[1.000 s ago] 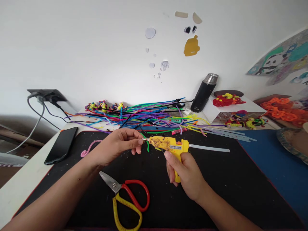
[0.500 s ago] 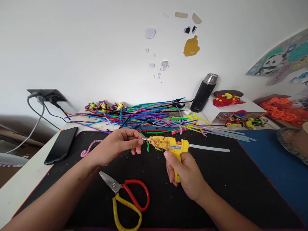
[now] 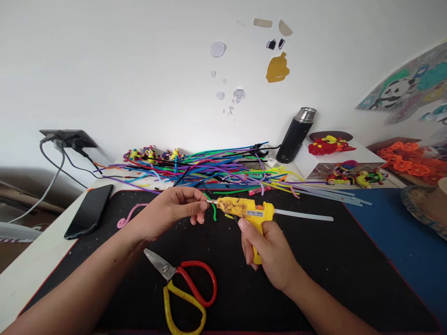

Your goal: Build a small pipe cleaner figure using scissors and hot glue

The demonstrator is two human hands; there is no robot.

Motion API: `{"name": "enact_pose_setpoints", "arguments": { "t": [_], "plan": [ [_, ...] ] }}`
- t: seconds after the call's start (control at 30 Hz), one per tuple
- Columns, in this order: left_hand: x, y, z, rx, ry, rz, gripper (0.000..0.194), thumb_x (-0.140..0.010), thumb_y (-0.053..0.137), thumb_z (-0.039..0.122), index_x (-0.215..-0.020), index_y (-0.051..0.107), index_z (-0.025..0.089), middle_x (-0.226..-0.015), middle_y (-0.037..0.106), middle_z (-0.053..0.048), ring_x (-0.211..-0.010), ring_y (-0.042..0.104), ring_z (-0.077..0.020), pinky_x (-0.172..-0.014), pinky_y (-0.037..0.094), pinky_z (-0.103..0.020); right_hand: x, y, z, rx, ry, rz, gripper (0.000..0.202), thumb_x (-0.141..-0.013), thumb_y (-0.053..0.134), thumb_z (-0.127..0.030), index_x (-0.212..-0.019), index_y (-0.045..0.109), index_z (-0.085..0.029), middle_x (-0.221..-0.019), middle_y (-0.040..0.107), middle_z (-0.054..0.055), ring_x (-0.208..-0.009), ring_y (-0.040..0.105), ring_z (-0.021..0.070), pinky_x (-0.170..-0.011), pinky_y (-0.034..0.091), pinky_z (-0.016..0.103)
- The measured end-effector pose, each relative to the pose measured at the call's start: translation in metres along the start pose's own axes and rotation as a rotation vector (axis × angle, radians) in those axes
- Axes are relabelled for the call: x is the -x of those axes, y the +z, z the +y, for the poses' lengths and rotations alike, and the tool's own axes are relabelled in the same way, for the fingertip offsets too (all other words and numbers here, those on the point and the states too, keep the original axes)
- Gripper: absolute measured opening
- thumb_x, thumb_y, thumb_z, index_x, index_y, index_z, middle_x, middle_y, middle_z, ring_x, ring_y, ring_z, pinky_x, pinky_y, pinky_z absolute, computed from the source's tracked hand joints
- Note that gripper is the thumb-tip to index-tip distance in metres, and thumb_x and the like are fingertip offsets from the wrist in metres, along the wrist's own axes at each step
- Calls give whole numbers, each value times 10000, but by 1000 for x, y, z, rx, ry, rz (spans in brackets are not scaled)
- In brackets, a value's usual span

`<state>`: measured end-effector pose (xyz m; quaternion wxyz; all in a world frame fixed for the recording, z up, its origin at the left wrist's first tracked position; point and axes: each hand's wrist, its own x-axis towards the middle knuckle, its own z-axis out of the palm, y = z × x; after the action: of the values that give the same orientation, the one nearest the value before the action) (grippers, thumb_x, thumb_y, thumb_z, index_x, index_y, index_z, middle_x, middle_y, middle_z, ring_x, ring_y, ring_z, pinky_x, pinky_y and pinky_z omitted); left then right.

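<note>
My right hand (image 3: 268,246) is wrapped round the handle of a yellow glue gun (image 3: 237,208), whose body has brown stains. A translucent glue stick (image 3: 303,215) sticks out of its back end. The metal nozzle points left and meets the fingertips of my left hand (image 3: 183,207). That hand is pinched closed; whatever is between its fingers is too small to make out. A green pipe cleaner (image 3: 214,212) shows just behind the nozzle. Scissors (image 3: 167,270) with one red and one yellow handle lie on the black mat (image 3: 300,307) below my hands.
Many coloured pipe cleaners (image 3: 209,167) lie along the wall. A black phone (image 3: 89,211) and a curled pink piece (image 3: 131,215) are at the left. Behind at the right stand a black flask (image 3: 296,135) and a white box (image 3: 342,156) with small figures. Cables hang from a socket (image 3: 68,138).
</note>
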<state>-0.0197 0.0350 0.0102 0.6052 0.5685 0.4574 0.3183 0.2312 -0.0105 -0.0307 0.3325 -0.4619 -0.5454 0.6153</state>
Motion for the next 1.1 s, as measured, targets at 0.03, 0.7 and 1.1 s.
{"name": "enact_pose_setpoints", "arguments": {
  "t": [0.03, 0.7, 1.1],
  "plan": [
    [0, 0, 1, 1, -1, 1, 320, -831, 853, 461, -862, 763, 156, -692, 731, -29, -613, 601, -126, -617, 484, -243, 0, 0, 0, -1, 2, 1, 786, -883, 542, -848, -414, 522, -217, -402, 461, 15, -386, 451, 111, -460, 378, 278],
    [-1, -1, -1, -16, -23, 4, 297, -830, 854, 440, -852, 765, 158, -686, 730, -31, -612, 601, -127, -618, 484, -243, -4, -1, 5, -72, -40, 22, 771, -928, 559, -790, -429, 527, -203, -407, 461, 10, -383, 446, 102, -457, 359, 270],
    [52, -84, 7, -386, -40, 578, 383, -768, 783, 623, -649, 711, 266, -645, 684, -7, -558, 520, -171, -508, 382, -273, -9, -3, 9, -174, -18, 90, 677, -872, 648, -789, -561, 572, -193, -406, 501, -6, -364, 435, 98, -418, 337, 244]
  ]
}}
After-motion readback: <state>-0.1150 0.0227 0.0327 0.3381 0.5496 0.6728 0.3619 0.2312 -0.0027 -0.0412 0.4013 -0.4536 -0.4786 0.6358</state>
